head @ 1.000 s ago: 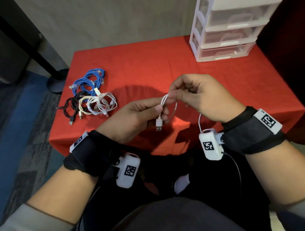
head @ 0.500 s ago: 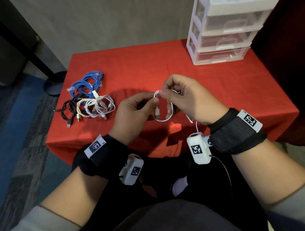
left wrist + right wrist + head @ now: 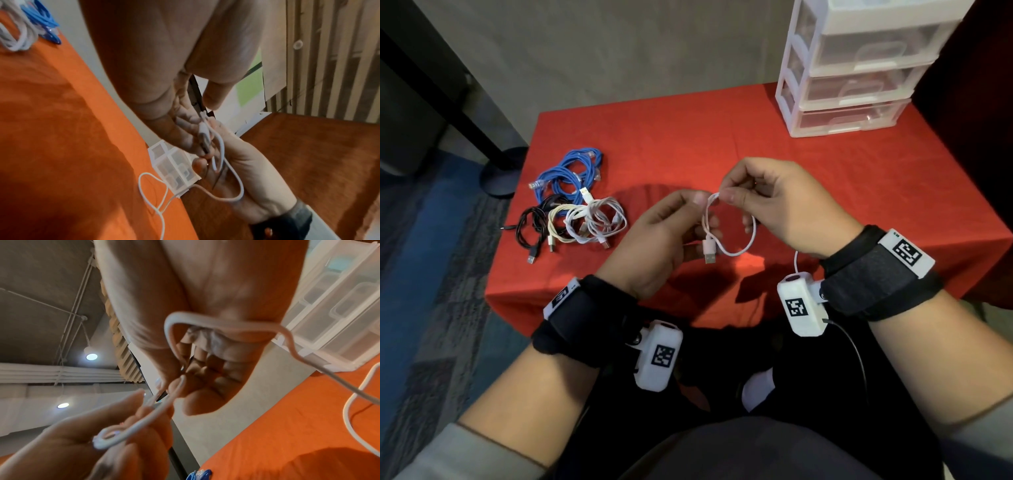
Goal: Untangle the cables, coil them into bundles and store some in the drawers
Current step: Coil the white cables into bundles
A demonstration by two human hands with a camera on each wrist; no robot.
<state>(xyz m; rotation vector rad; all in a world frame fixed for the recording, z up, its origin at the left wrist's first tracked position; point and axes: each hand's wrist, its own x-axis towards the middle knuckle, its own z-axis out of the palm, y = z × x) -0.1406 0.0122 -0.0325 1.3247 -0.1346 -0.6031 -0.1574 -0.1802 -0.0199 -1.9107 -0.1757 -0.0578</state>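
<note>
A thin white USB cable (image 3: 736, 251) hangs in a loop above the red table's near edge. My left hand (image 3: 664, 233) pinches the top of the loop between thumb and finger, and the USB plug (image 3: 709, 254) dangles below it. My right hand (image 3: 763, 198) pinches the same cable just to the right, and the rest of the cable trails down past its wrist. The left wrist view shows the cable (image 3: 230, 178) running across the right palm and a slack loop lying on the cloth. In the right wrist view the cable (image 3: 216, 324) curves over the right palm.
Coiled bundles lie at the table's left: a blue cable (image 3: 566, 174), a black one (image 3: 534, 222), and white ones (image 3: 595, 219). A clear plastic drawer unit (image 3: 849, 68) with its drawers pushed in stands at the far right corner. The red tablecloth (image 3: 688, 144) lies bare between them.
The loop held between both hands has grown wider and rounder. Both hands have stayed over the table's near edge, pinching the cable.
</note>
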